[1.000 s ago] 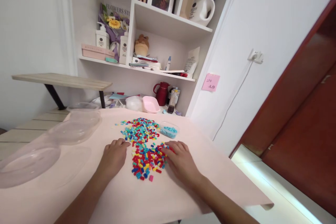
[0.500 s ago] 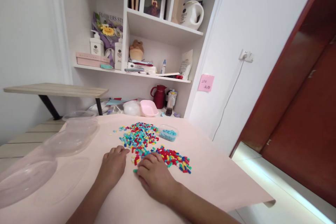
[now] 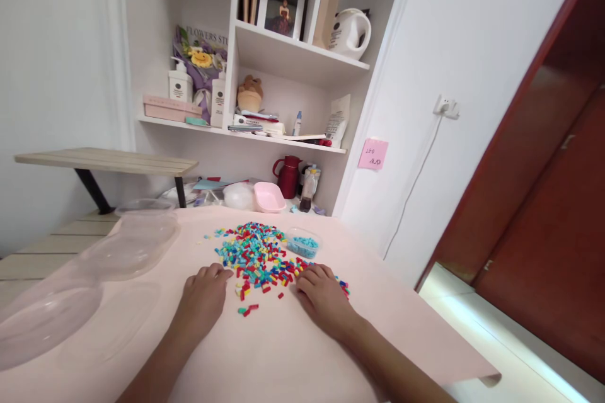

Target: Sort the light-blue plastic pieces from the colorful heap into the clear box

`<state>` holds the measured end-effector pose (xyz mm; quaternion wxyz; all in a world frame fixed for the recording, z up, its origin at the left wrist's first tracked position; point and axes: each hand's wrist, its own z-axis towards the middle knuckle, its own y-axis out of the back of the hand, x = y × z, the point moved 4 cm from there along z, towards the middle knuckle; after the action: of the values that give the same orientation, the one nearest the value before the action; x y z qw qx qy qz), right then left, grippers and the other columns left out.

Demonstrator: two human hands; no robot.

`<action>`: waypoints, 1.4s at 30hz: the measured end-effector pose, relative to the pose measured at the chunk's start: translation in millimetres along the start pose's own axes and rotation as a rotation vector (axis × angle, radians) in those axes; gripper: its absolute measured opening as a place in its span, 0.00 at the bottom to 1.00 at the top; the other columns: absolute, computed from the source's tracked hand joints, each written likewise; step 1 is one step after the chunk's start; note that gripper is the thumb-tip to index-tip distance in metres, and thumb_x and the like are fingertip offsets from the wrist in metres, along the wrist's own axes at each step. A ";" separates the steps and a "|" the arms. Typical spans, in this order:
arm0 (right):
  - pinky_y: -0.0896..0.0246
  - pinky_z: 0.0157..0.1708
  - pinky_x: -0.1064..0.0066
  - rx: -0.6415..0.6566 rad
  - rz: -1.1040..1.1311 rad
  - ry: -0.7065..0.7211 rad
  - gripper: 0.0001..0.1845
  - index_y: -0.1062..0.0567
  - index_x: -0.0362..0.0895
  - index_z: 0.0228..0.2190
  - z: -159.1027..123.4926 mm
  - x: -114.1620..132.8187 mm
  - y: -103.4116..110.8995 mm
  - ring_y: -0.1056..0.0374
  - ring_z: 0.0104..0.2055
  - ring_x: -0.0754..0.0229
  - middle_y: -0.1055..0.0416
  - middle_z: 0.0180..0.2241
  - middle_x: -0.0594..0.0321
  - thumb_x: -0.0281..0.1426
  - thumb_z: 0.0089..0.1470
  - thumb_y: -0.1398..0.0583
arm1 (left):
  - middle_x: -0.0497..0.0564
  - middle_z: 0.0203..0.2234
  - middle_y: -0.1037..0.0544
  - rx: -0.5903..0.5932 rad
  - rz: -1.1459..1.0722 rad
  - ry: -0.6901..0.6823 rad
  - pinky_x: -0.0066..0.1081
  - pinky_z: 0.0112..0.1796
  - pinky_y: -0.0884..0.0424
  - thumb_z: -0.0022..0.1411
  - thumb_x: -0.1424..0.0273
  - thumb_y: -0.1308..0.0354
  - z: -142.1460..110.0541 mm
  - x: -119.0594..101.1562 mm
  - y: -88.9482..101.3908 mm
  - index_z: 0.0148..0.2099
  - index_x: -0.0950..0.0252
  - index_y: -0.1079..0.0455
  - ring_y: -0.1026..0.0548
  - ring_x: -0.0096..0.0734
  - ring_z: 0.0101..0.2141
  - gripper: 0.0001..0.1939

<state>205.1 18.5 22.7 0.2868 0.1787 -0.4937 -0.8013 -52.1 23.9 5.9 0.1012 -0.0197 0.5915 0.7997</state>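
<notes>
A loose heap of small toy building bricks (image 3: pixel 250 245), mostly turquoise, red, blue and yellow, spreads over the pink-covered table. My left hand (image 3: pixel 205 289) rests at the heap's left edge, fingers loosely bent and thumb pointing toward the bricks, holding nothing visible. On the heap's near right side lies my right hand (image 3: pixel 321 293), palm down, its fingers touching red bricks and hiding some beneath. A few bricks show beyond its far edge. Between the hands, nearer to me, a small group of red and green bricks (image 3: pixel 246 310) sits apart. Behind the heap stands a clear tub (image 3: pixel 304 243) containing turquoise bricks.
Clear plastic trays (image 3: pixel 127 252) line the table's left side. At the back are a pink basin (image 3: pixel 269 197), a red jug (image 3: pixel 287 177) and a bottle of dark liquid (image 3: pixel 309 189). Shelves (image 3: pixel 302 50) rise above; a wooden ledge (image 3: pixel 104 161) juts out at left.
My right hand swept left across the near bricks, then moved back right. The near pile has shifted away and to the right, leaving a few bricks behind. My left hand has barely moved.
</notes>
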 end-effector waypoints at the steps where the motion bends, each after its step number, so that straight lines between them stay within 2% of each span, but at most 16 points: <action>1: 0.50 0.50 0.60 -0.001 0.001 -0.017 0.10 0.28 0.46 0.34 1.3 -1.9 0.9 0.38 0.45 0.57 0.28 0.39 0.60 0.32 0.62 0.49 | 0.52 0.48 0.29 0.002 0.000 0.001 0.37 0.45 0.40 0.63 0.75 0.57 -0.2 -0.2 0.3 0.51 0.56 0.31 0.33 0.36 0.48 0.19; 6: 0.48 0.47 0.63 0.001 0.047 -0.103 0.10 0.28 0.48 0.41 21.8 6.9 -0.6 0.37 0.46 0.56 0.28 0.40 0.60 0.33 0.59 0.46 | 0.52 0.49 0.29 0.008 0.005 0.008 0.37 0.45 0.40 0.63 0.75 0.57 -0.7 -1.5 2.1 0.51 0.56 0.31 0.33 0.36 0.48 0.19; 9: 0.50 0.50 0.63 0.028 0.056 -0.073 0.16 0.31 0.49 0.48 39.7 25.8 -10.2 0.38 0.48 0.56 0.29 0.45 0.60 0.34 0.57 0.44 | 0.52 0.49 0.29 0.008 0.015 0.005 0.37 0.45 0.40 0.64 0.75 0.58 0.0 -1.6 1.9 0.51 0.56 0.31 0.33 0.36 0.47 0.19; 12: 0.53 0.52 0.59 0.032 0.017 -0.068 0.17 0.30 0.49 0.46 52.8 40.3 -22.0 0.38 0.49 0.54 0.29 0.44 0.60 0.40 0.56 0.43 | 0.52 0.49 0.29 0.011 0.028 -0.004 0.37 0.44 0.40 0.64 0.74 0.58 1.8 -0.6 1.0 0.52 0.56 0.32 0.33 0.36 0.48 0.19; 14: 0.52 0.51 0.57 0.031 -0.035 -0.111 0.13 0.29 0.48 0.42 56.7 41.5 -28.2 0.38 0.47 0.53 0.29 0.42 0.59 0.39 0.57 0.46 | 0.53 0.49 0.29 0.014 0.035 -0.006 0.36 0.44 0.40 0.64 0.74 0.58 2.9 0.3 0.4 0.52 0.56 0.32 0.33 0.36 0.48 0.20; 18: 0.50 0.48 0.59 0.036 -0.120 -0.180 0.10 0.29 0.45 0.39 51.2 28.4 -30.4 0.37 0.44 0.54 0.28 0.39 0.58 0.34 0.59 0.49 | 0.53 0.49 0.29 0.017 0.032 -0.010 0.36 0.44 0.40 0.64 0.74 0.58 3.2 0.7 0.4 0.52 0.56 0.31 0.33 0.36 0.48 0.20; 25: 0.48 0.45 0.59 0.100 -0.172 -0.281 0.13 0.28 0.46 0.37 26.2 -12.2 -17.7 0.36 0.44 0.52 0.28 0.39 0.57 0.32 0.61 0.52 | 0.52 0.48 0.28 0.005 0.005 0.002 0.37 0.44 0.40 0.64 0.75 0.57 0.5 -0.9 2.2 0.50 0.56 0.31 0.32 0.36 0.47 0.19; 29: 0.49 0.49 0.58 0.081 -0.144 -0.276 0.15 0.30 0.48 0.46 25.3 -19.3 -15.7 0.38 0.50 0.52 0.32 0.50 0.56 0.29 0.59 0.48 | 0.52 0.48 0.28 0.005 -0.003 0.004 0.37 0.45 0.41 0.64 0.75 0.58 0.2 -1.4 2.4 0.50 0.56 0.31 0.33 0.36 0.48 0.19; 31: 0.50 0.51 0.60 0.065 -0.115 -0.234 0.20 0.33 0.50 0.51 30.7 -14.7 -17.3 0.41 0.54 0.52 0.36 0.55 0.57 0.28 0.57 0.47 | 0.52 0.48 0.28 0.007 -0.002 0.004 0.37 0.45 0.41 0.64 0.75 0.58 0.2 -1.4 2.2 0.50 0.56 0.31 0.33 0.35 0.47 0.19; 33: 0.51 0.53 0.61 0.057 -0.077 -0.160 0.20 0.35 0.51 0.52 38.5 -7.1 -20.1 0.44 0.57 0.54 0.37 0.56 0.59 0.29 0.58 0.47 | 0.52 0.49 0.28 0.011 0.002 0.004 0.38 0.45 0.41 0.65 0.74 0.58 0.5 -1.4 2.1 0.51 0.56 0.31 0.33 0.36 0.48 0.19; 37: 0.50 0.53 0.63 0.079 -0.033 -0.047 0.15 0.30 0.49 0.46 50.8 0.8 -26.1 0.39 0.53 0.58 0.31 0.49 0.61 0.31 0.64 0.53 | 0.52 0.50 0.29 0.020 0.010 0.006 0.38 0.46 0.41 0.64 0.75 0.58 1.3 -1.0 1.8 0.52 0.56 0.31 0.34 0.36 0.49 0.19; 42: 0.46 0.48 0.62 0.159 -0.138 -0.136 0.15 0.27 0.44 0.38 45.7 -15.3 -24.8 0.35 0.46 0.55 0.27 0.41 0.55 0.30 0.63 0.52 | 0.52 0.50 0.29 0.017 0.004 0.007 0.36 0.45 0.40 0.64 0.75 0.58 0.8 -1.1 2.3 0.51 0.55 0.31 0.33 0.35 0.48 0.19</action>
<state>183.9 68.4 21.1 0.1817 0.1797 -0.5606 -0.7876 -51.4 23.9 8.5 0.0976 -0.0205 0.5985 0.7949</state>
